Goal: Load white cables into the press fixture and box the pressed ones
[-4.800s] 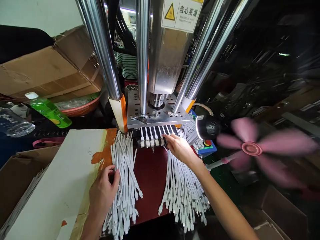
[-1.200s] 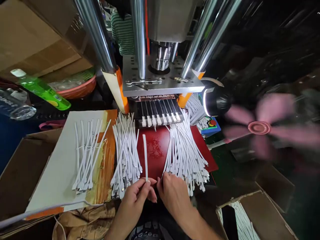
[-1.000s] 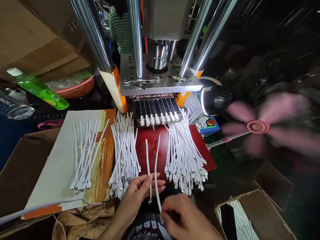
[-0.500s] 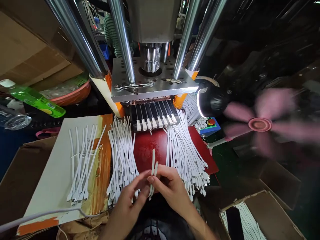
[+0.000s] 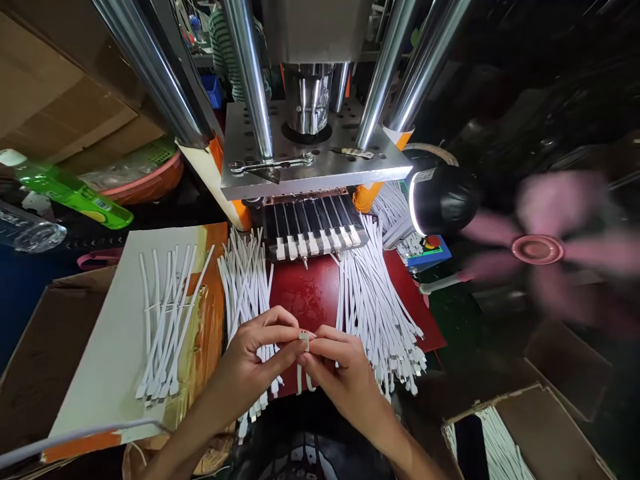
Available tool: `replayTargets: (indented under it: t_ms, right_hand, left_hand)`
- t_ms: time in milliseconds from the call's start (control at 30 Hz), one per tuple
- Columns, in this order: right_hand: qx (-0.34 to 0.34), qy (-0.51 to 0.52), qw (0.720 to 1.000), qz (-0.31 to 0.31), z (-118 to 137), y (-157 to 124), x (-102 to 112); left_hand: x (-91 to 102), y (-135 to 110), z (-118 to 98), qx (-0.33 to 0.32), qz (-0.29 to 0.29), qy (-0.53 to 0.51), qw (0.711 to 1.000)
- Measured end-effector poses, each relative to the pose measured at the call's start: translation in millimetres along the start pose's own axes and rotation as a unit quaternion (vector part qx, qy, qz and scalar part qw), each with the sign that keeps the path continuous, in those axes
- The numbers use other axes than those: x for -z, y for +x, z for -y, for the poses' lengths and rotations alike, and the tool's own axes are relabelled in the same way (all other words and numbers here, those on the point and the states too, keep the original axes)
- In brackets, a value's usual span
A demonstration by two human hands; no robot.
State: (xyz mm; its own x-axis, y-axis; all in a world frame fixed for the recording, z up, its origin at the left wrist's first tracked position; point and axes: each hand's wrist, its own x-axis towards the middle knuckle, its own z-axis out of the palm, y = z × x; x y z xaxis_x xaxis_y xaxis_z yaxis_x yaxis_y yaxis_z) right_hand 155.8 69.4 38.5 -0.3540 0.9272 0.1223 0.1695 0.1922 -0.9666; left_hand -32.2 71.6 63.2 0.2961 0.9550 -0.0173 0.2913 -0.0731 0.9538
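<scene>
In front of the press, my left hand [image 5: 263, 343] and my right hand [image 5: 340, 370] meet with pinched fingers. Between the fingertips is the end of a white cable [image 5: 305, 341], and small reddish tips show on top. Two white strands hang below the fingers; the rest is hidden by the hands. A pile of white cables [image 5: 245, 273] lies left of my hands, and a larger bundle of cables [image 5: 375, 300] fans out on the right. Beyond my hands, a black mould [image 5: 313, 223] with white pieces along its front edge sits under the press plate [image 5: 320, 175].
Several cables lie on a white board [image 5: 113, 320] at left. A green bottle [image 5: 70, 190] lies behind it. A lit lamp [image 5: 440, 200] and a spinning pink fan [image 5: 537, 249] stand at right. An open carton [image 5: 555, 427] holding cables is at lower right.
My fingers have turned the two held strands from upright to facing me, ends now between both hands' fingertips. My left hand has risen slightly. The view has shifted a little.
</scene>
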Motion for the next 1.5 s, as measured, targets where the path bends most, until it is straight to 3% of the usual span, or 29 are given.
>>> replayTargets:
  t_ms: [133,233,333,400,500,600,667,767,833,900,967,1133,1300,1400,1500]
  right_hand:
    - [-0.023,-0.009,1.0,0.011,-12.4,-0.8,-14.7]
    - [-0.073,-0.018,0.991,0.111,-22.2,-7.3,-20.5]
    - [-0.079,-0.037,0.972,0.217,-16.9,4.5,-4.3]
    - [-0.061,-0.058,0.969,0.232,-5.8,31.4,16.6]
    - [-0.025,-0.072,0.979,0.191,9.0,94.1,44.5]
    - [-0.01,-0.068,0.987,0.145,9.9,160.3,53.7]
    - [-0.005,-0.068,0.988,0.135,3.3,195.4,51.2]
    - [0.011,-0.085,0.988,0.127,-9.7,229.8,44.1]
    - [0.015,-0.102,0.987,0.127,-17.0,242.2,40.6]
    - [0.011,-0.124,0.984,0.126,-22.2,248.4,38.4]
    - [0.009,-0.153,0.982,0.107,-25.7,250.5,37.2]
    - [0.005,-0.16,0.984,0.076,-30.7,247.0,40.2]
    - [0.012,-0.112,0.99,0.085,-35.3,247.4,41.8]
    - [0.019,-0.16,0.986,0.038,-34.7,245.0,39.0]
    - [0.048,-0.274,0.96,-0.022,-26.0,224.3,40.4]
  left_hand:
    - [5.4,6.3,1.0,-0.042,-0.081,0.042,0.995]
    - [21.8,28.5,7.4,-0.046,-0.2,0.086,0.975]
    - [41.5,67.8,23.9,-0.086,-0.257,0.158,0.949]
    - [53.1,99.8,38.6,-0.115,-0.272,0.21,0.932]
    - [67.0,145.6,58.2,-0.116,-0.284,0.242,0.921]
    - [75.2,170.8,67.8,-0.107,-0.289,0.239,0.921]
    - [77.2,168.6,68.9,-0.11,-0.289,0.234,0.922]
    - [78.3,142.9,69.9,-0.153,-0.257,0.253,0.92]
    - [80.3,123.2,73.1,-0.23,-0.175,0.306,0.907]
    - [83.9,110.5,77.6,-0.295,-0.087,0.372,0.876]
    - [87.4,106.6,81.2,-0.318,-0.046,0.426,0.846]
    - [85.7,112.7,76.9,-0.303,-0.026,0.495,0.814]
    - [74.8,111.4,61.8,-0.269,-0.036,0.5,0.823]
    - [62.7,107.7,56.5,-0.25,-0.053,0.524,0.813]
    - [45.7,102.1,54.5,-0.21,-0.099,0.554,0.799]
